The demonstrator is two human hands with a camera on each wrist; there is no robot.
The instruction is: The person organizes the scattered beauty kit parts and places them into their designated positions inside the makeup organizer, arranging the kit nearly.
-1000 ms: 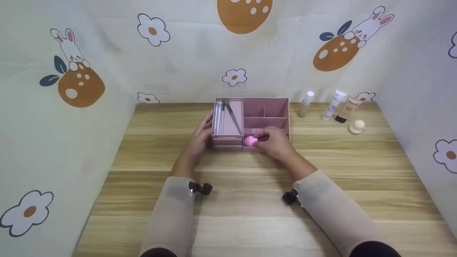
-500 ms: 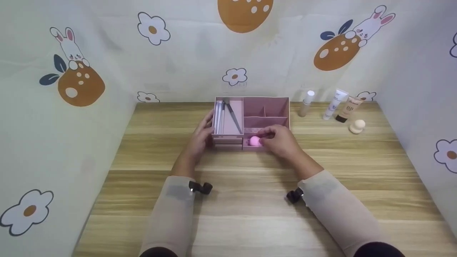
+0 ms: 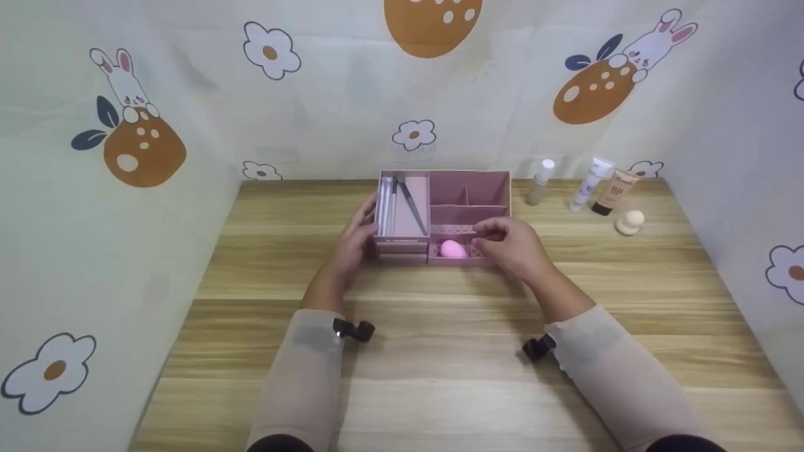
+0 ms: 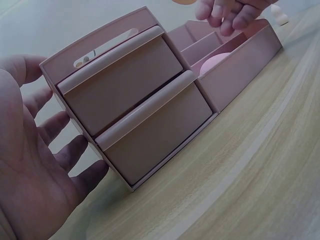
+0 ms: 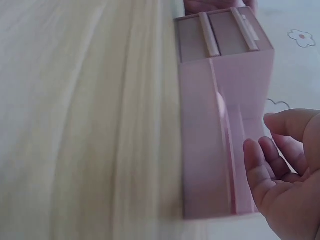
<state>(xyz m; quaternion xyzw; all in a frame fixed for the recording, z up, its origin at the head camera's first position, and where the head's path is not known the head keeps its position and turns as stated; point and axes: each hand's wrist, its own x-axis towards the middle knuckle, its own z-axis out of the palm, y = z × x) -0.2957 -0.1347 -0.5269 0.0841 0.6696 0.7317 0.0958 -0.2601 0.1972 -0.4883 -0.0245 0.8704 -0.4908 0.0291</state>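
A pink desk organizer (image 3: 468, 216) with two drawers (image 4: 127, 77) on its left half stands toward the back of the table. My left hand (image 3: 349, 246) lies along its left side, and the left wrist view shows the fingertips against that wall with fingers extended. In the front right compartment sits a pink egg-shaped makeup sponge (image 3: 453, 249), its top peeking over the front wall in the left wrist view. Just right of the sponge, my right hand (image 3: 516, 248) hovers over the organizer with loosely bent fingers and nothing between them.
Several slim brushes or pencils (image 3: 409, 207) lie in the organizer's top left tray. To its right stand a bottle with a white cap (image 3: 538, 182), a white tube (image 3: 590, 184), a beige tube (image 3: 615, 191) and a cream-coloured sponge (image 3: 630, 223). Printed cloth walls (image 3: 339, 94) enclose the table.
My right hand has let go of the pink makeup sponge and moved right, leaving the sponge in the front compartment. The left hand has stayed at the organizer's side.
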